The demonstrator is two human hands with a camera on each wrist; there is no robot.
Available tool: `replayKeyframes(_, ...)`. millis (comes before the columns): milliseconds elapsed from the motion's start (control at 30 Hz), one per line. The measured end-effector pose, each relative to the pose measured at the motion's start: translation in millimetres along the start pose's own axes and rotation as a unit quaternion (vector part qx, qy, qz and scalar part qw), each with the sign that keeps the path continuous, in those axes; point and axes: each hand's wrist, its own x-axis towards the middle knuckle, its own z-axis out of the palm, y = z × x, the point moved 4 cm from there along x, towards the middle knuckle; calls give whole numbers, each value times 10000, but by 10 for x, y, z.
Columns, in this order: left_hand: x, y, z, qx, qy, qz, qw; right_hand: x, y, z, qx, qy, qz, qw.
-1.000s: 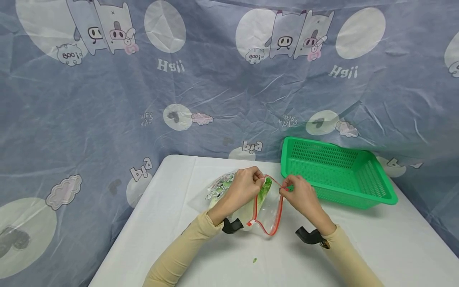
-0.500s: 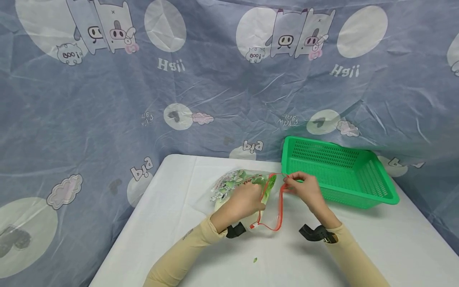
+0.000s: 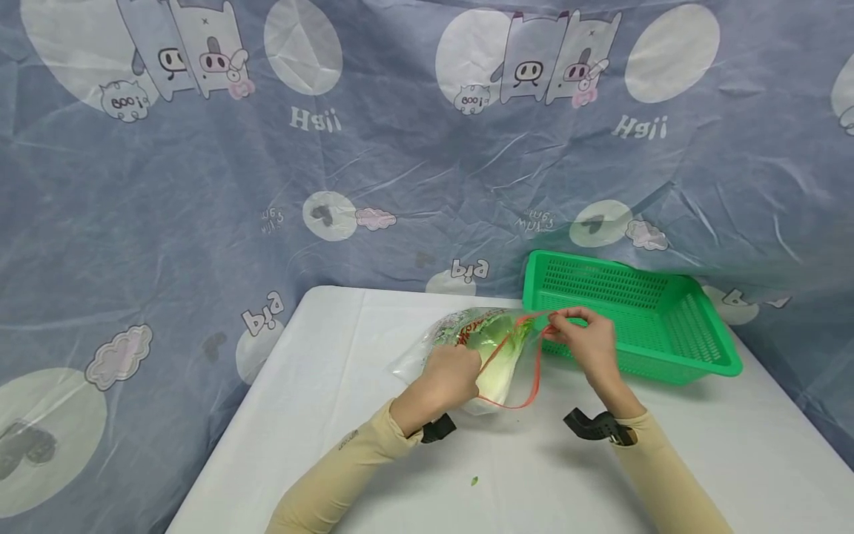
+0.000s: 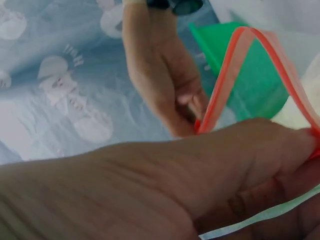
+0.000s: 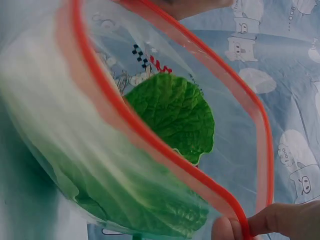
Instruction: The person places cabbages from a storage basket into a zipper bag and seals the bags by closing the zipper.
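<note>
A clear printed zip bag (image 3: 443,337) with a red zip strip (image 3: 536,374) is held tilted above the white table, its mouth gaping toward the right. Cabbage leaf with a pale stem (image 3: 499,378) shows inside it; a green leaf end (image 5: 170,115) appears through the mouth in the right wrist view. My left hand (image 3: 445,378) grips the near side of the mouth, thumb on the red strip, other fingertips partly hidden. With thumb and fingertips my right hand (image 3: 588,341) pinches the strip's far right corner, in front of the green basket.
A green slotted basket (image 3: 667,362) stands at the back right of the white table (image 3: 293,415). One small leaf scrap (image 3: 474,480) lies near the front. A grey-blue patterned cloth (image 3: 414,156) hangs behind and beside the table.
My left hand has come down from the far edge of the mouth to its near side. The right hand has moved right and slightly back, and the bag has shifted right.
</note>
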Motion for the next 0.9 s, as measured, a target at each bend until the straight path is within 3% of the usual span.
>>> replayKeyframes(200, -54, -319, -285, -856, 468, -380, 9945, -18, -69, -67, -399, 239, -378, 9982)
replayKeyframes(333, -108, -522, -478, -1259, 1293, -677, 9812, -17, -177, -79, -76, 407, -679, 9968)
replayKeyframes(467, -153, -711, -639, -1559, 2174, -1050, 9578, -26, -345, -89, 166, 685, -908, 9934)
replayKeyframes(600, -142, -858, -706, -2144, 2513, -1137, 9370, -55, -490, -70, 51, 756, -920, 9929)
replayKeyframes(667, -128, -925, -711, -2642, 2569, -1120, 9229, -62, -550, -48, 34, 712, -926, 9931)
replayKeyframes(800, -109, -1063, -695, -3731, 2507, -1099, 8865, -47, -644, -11, 201, 618, -890, 9939)
replayKeyframes(900, -95, -1159, -674, -4401, 2135, -989, 8666, -18, -679, 6, 432, 607, -842, 9937)
